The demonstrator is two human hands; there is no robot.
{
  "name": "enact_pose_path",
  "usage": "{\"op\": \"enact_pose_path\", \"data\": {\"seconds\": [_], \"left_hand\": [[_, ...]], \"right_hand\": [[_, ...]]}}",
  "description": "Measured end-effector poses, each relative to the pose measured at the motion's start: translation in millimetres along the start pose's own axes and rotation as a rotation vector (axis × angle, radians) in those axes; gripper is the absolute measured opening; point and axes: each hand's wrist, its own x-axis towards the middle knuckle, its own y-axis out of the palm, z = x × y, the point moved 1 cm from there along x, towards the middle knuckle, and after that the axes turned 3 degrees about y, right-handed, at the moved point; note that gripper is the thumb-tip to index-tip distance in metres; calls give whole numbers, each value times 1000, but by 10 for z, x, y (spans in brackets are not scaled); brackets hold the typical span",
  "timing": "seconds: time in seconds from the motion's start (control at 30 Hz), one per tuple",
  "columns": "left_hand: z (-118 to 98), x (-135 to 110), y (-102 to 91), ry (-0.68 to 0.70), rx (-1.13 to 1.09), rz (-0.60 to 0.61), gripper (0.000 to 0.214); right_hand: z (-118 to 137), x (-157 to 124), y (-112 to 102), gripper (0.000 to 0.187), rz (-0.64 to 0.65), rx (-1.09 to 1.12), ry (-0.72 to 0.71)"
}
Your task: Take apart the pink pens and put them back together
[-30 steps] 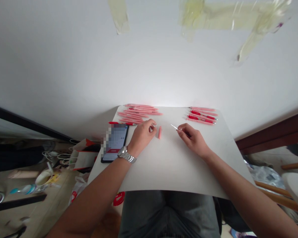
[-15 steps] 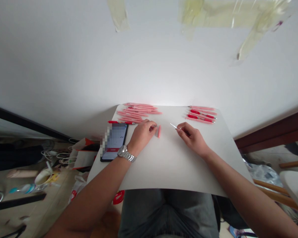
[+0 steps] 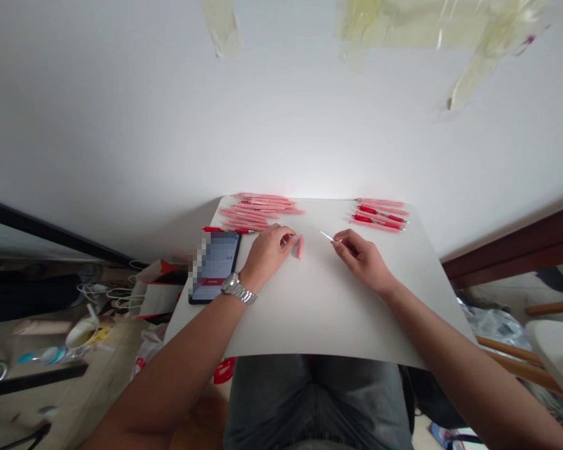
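Note:
My right hand point(image 3: 362, 259) is closed on a thin white pen refill point(image 3: 326, 236), whose tip points left over the middle of the table. My left hand point(image 3: 269, 255), with a metal watch on the wrist, is closed in a pinch; what it holds is too small to make out. Close by its fingertips a pink pen barrel piece point(image 3: 300, 248) lies on the white table point(image 3: 309, 312). Beyond my left hand lies a pile of pink pens point(image 3: 263, 205). Past my right hand is a smaller group of pink and red pens point(image 3: 380, 219).
A phone point(image 3: 214, 269) with its screen lit lies at the table's left side, a red pen point(image 3: 216, 229) just above it. A white wall point(image 3: 281, 125) with tape strips stands behind the table. Bags, a cup point(image 3: 82, 334) and cables are on the left.
Both hands keep nearly the same pose, the refill still in my right hand. The whole view has shifted very slightly.

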Motion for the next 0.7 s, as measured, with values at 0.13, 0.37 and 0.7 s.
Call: {"op": "enact_pose_path", "data": {"seconds": [0.13, 0.37, 0.7], "left_hand": [[-32, 3, -30, 19, 8, -10, 17], [-6, 0, -11, 42, 31, -22, 19], [-95, -5, -24, 69, -200, -126, 20]], "right_hand": [[16, -3, -5, 25, -1, -3, -5], [12, -3, -4, 26, 2, -3, 2], [17, -9, -4, 26, 0, 13, -1]]}}
